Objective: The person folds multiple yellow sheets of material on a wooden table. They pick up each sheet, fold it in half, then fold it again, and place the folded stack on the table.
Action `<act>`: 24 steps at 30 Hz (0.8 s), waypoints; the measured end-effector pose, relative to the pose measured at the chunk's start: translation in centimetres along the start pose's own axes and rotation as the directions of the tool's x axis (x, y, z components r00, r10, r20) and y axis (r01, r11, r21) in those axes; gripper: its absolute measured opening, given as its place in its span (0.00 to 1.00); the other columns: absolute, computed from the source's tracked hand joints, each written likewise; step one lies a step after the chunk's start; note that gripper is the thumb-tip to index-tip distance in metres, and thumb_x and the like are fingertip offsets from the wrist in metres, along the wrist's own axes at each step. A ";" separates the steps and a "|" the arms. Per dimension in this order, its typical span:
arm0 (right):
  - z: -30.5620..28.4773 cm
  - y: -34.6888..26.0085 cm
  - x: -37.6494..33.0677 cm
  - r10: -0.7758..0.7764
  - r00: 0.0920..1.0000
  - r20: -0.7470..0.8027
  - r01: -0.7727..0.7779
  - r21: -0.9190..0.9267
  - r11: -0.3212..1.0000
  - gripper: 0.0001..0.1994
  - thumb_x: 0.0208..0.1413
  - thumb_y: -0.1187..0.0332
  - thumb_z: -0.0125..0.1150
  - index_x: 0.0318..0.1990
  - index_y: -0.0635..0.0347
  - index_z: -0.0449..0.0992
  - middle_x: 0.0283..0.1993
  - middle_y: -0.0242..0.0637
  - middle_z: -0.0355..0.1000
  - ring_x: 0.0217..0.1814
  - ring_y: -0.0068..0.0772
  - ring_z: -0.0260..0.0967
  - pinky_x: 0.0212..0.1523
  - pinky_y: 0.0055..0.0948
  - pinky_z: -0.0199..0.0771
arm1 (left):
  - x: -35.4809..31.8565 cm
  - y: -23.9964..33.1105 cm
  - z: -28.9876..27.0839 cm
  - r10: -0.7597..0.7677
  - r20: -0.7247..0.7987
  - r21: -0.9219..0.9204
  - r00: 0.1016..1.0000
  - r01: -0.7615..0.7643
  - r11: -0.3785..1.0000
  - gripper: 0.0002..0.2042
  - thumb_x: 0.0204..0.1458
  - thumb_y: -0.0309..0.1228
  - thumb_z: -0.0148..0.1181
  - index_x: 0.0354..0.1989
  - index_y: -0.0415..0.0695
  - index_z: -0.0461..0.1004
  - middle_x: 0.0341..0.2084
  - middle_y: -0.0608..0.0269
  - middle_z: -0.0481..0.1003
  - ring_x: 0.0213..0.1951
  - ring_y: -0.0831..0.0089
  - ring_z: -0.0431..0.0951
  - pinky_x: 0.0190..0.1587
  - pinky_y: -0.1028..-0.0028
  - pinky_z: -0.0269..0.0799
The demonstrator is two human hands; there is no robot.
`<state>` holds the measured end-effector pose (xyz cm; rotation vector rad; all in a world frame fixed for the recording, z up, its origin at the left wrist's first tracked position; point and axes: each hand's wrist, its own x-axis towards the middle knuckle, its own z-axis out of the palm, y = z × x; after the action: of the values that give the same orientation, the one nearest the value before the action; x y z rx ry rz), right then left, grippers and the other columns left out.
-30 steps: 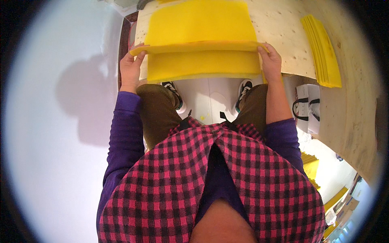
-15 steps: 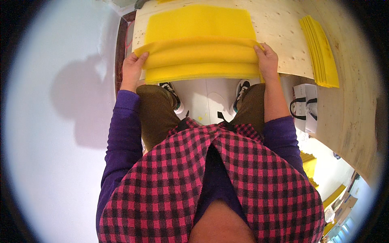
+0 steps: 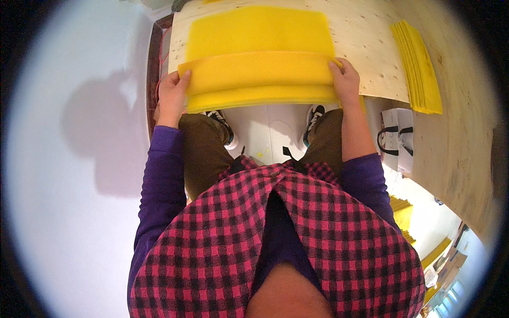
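Note:
A yellow fabric sheet [image 3: 260, 69] is stretched between my hands, with its near part folded over. My left hand [image 3: 172, 93] pinches its left end, thumb on top. At the opposite end, the thumb and fingers of my right hand [image 3: 345, 79] are closed on the sheet's corner. Beyond the fold, flat yellow fabric [image 3: 260, 29] covers the wooden table [image 3: 366, 47]. The near edge of the fabric lies along the table's front edge, above my feet.
A stack of folded yellow sheets [image 3: 417, 66] lies at the right of the table. Under the table's right side stands a white bag [image 3: 396, 139] with black handles. A pale wall [image 3: 58, 222] rises close on my left. More yellow stacks [image 3: 401, 214] sit at lower right.
The held fold has been drawn flatter and smoother between my hands, its bulge gone. Both hands keep their grip and have shifted only slightly.

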<state>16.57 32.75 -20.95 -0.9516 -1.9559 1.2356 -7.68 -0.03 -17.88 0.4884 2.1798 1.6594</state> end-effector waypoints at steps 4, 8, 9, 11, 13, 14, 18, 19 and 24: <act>0.6 -0.3 0.2 -0.059 0.997 -0.042 0.066 0.183 0.981 0.16 0.52 0.69 0.61 0.48 0.65 0.70 0.30 0.34 0.74 0.29 0.20 0.68 0.31 0.21 0.69 | 0.2 -0.2 1.0 0.047 -0.053 0.074 0.997 -0.043 0.996 0.11 0.56 0.32 0.56 0.34 0.33 0.74 0.25 0.67 0.74 0.26 0.83 0.69 0.29 0.80 0.65; 0.3 -0.6 0.3 -0.013 0.997 -0.070 0.014 0.014 1.000 0.16 0.51 0.71 0.61 0.48 0.64 0.69 0.30 0.36 0.75 0.29 0.22 0.70 0.29 0.23 0.69 | 1.1 -1.0 1.2 0.086 -0.084 0.208 0.993 -0.067 0.976 0.12 0.56 0.32 0.55 0.30 0.33 0.73 0.20 0.70 0.72 0.24 0.86 0.65 0.25 0.80 0.61; 0.2 -0.7 0.2 -0.014 0.997 -0.079 0.012 -0.027 1.000 0.16 0.51 0.71 0.61 0.48 0.64 0.69 0.29 0.37 0.75 0.28 0.22 0.70 0.29 0.24 0.70 | 1.3 -1.2 1.2 0.152 -0.070 0.239 0.986 -0.131 0.962 0.12 0.56 0.32 0.55 0.29 0.33 0.72 0.19 0.70 0.71 0.23 0.86 0.64 0.25 0.79 0.60; 0.3 -0.8 0.1 -0.005 0.996 -0.093 0.001 -0.040 0.999 0.16 0.52 0.70 0.61 0.48 0.62 0.70 0.28 0.34 0.74 0.27 0.19 0.68 0.28 0.21 0.67 | 1.5 -1.5 1.2 0.172 -0.085 0.306 0.981 -0.138 0.942 0.12 0.56 0.32 0.55 0.28 0.33 0.72 0.17 0.72 0.69 0.22 0.87 0.63 0.24 0.79 0.59; 0.5 -1.0 0.2 -0.022 0.995 -0.101 0.017 -0.051 0.999 0.16 0.51 0.70 0.61 0.48 0.62 0.70 0.27 0.32 0.73 0.26 0.17 0.67 0.27 0.19 0.66 | 1.8 -1.8 1.3 0.221 -0.082 0.206 0.972 -0.201 0.958 0.13 0.56 0.33 0.56 0.28 0.33 0.71 0.16 0.72 0.68 0.21 0.86 0.62 0.23 0.78 0.59; 0.6 -1.1 0.2 -0.035 0.994 -0.104 0.029 -0.059 0.998 0.16 0.51 0.71 0.62 0.48 0.62 0.70 0.26 0.31 0.73 0.26 0.17 0.66 0.27 0.19 0.66 | 1.8 -1.9 1.4 0.236 -0.092 0.196 0.967 -0.215 0.957 0.13 0.55 0.33 0.56 0.28 0.33 0.71 0.16 0.72 0.68 0.21 0.85 0.62 0.23 0.78 0.59; 0.8 -1.2 0.5 -0.112 0.988 -0.111 0.104 -0.076 0.992 0.16 0.51 0.71 0.62 0.48 0.61 0.70 0.26 0.31 0.72 0.25 0.18 0.66 0.26 0.19 0.65 | 2.0 -2.0 1.2 0.270 -0.112 0.384 0.956 -0.208 0.899 0.12 0.55 0.33 0.56 0.28 0.33 0.71 0.15 0.68 0.67 0.21 0.83 0.61 0.23 0.77 0.58; 0.8 -1.2 0.6 -0.110 0.988 -0.110 0.102 -0.074 0.992 0.16 0.50 0.71 0.62 0.48 0.61 0.70 0.27 0.31 0.72 0.25 0.18 0.67 0.26 0.20 0.66 | 2.0 -2.0 1.3 0.279 -0.097 0.347 0.955 -0.231 0.909 0.12 0.55 0.33 0.56 0.28 0.33 0.70 0.15 0.67 0.67 0.20 0.83 0.61 0.23 0.76 0.58; 0.8 -0.9 1.0 -0.173 0.978 -0.119 0.151 -0.169 0.974 0.17 0.50 0.72 0.62 0.48 0.61 0.71 0.28 0.33 0.73 0.26 0.21 0.68 0.27 0.22 0.68 | 1.6 -1.9 1.6 0.339 -0.130 0.309 0.932 -0.287 0.907 0.12 0.54 0.32 0.56 0.28 0.33 0.70 0.16 0.64 0.67 0.21 0.80 0.62 0.24 0.75 0.59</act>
<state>15.18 32.95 -20.29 -0.9069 -2.0040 0.9128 -8.47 1.62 -20.22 0.8392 2.6087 1.6002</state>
